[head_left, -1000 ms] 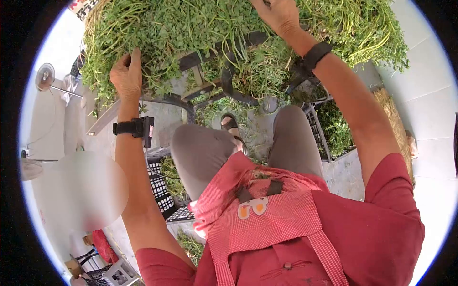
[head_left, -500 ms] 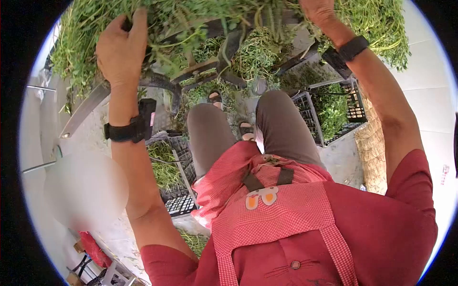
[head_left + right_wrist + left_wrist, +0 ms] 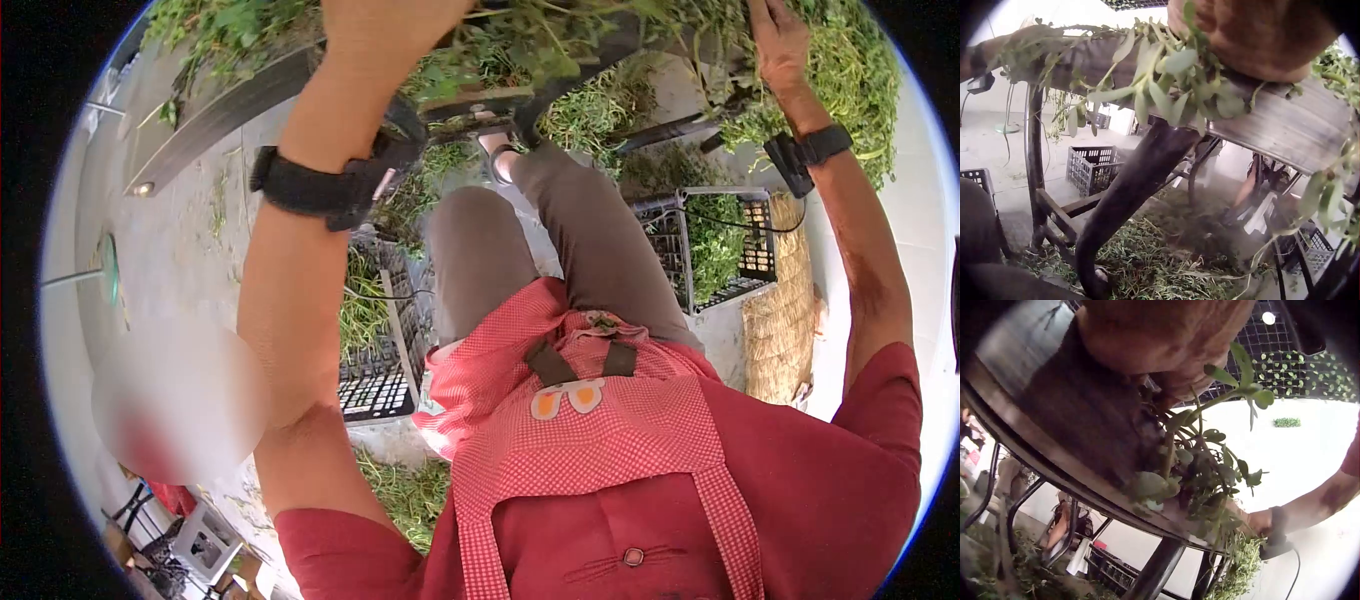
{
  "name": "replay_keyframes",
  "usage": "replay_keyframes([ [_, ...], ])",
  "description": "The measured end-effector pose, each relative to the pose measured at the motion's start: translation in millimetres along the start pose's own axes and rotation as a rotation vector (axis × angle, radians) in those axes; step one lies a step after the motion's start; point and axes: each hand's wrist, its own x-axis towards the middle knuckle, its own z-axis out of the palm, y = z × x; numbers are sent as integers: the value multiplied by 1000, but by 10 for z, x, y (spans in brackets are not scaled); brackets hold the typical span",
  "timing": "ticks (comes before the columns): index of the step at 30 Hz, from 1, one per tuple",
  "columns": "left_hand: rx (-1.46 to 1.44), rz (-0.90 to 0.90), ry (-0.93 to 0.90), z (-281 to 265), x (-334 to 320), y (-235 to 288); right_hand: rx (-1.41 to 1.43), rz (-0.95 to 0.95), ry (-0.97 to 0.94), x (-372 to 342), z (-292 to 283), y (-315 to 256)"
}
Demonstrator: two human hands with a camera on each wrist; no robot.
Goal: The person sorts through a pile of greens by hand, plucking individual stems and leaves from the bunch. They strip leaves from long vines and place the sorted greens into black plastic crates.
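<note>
My left hand (image 3: 385, 40) reaches over the near edge of a dark table (image 3: 235, 110), its fingers cut off at the top of the head view. In the left wrist view its fingers curl down around leafy green stems (image 3: 1200, 450) by the table edge. Farther right, my right hand (image 3: 782, 45) lies at more leafy greens (image 3: 850, 85) that hang over the edge. In the right wrist view the heel of that hand covers some leafy sprigs (image 3: 1166, 81); its fingers are hidden there, and I cannot tell whether they grip any.
Black crates with greens stand on the floor, one on the right (image 3: 715, 250) and one on the left (image 3: 385, 360). Loose greens (image 3: 405, 490) lie on the floor. A straw bundle (image 3: 780, 320) stands by the right wall. Dark table legs (image 3: 1129, 181) rise ahead of my knees.
My left hand has swept right along the table edge, baring tabletop behind it. The right hand has moved farther right. Greens near the left hand have shifted right, and the view has tilted.
</note>
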Motion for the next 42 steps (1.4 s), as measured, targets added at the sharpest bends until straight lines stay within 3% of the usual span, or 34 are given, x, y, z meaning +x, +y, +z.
replay_keyframes([
  [2,86,-92,3,-19,10,73,-27,-2,-47,61,-51,132],
  [4,162,11,70,4,8,15,211,-777,-153,217,-3,388],
  [5,131,11,116,33,7,24,151,-666,-216,176,-56,414],
  [10,109,-1,116,56,-7,49,-42,-720,-228,120,-114,376],
  [12,99,-56,78,14,-7,135,-115,-400,-170,93,-93,223],
  [13,107,-91,38,-15,-7,183,-135,-826,-210,202,-104,270],
  [14,117,-122,5,-36,6,206,-127,-828,-200,175,-59,333],
  [16,113,-148,-1,-24,20,207,-305,-143,39,29,1,505],
  [18,111,-173,-6,3,10,183,-238,-206,2,26,-4,652],
  [21,162,-17,76,47,30,105,-153,273,-177,-16,-47,680],
  [22,170,-19,71,60,35,96,-156,281,-172,-27,-87,444],
  [24,180,-17,49,95,40,99,-42,93,-109,-10,-93,-270],
  [28,258,-150,53,129,44,182,15,119,-99,-40,-67,-225],
  [32,119,38,145,204,23,110,-79,-23,-54,-37,-10,69],
  [35,66,-120,80,193,-13,236,-19,96,-81,-49,-23,-8],
  [39,83,-179,71,225,-8,215,29,100,-77,-78,-13,10],
  [42,242,68,196,283,-28,225,-5,183,-85,-69,-28,-66],
])
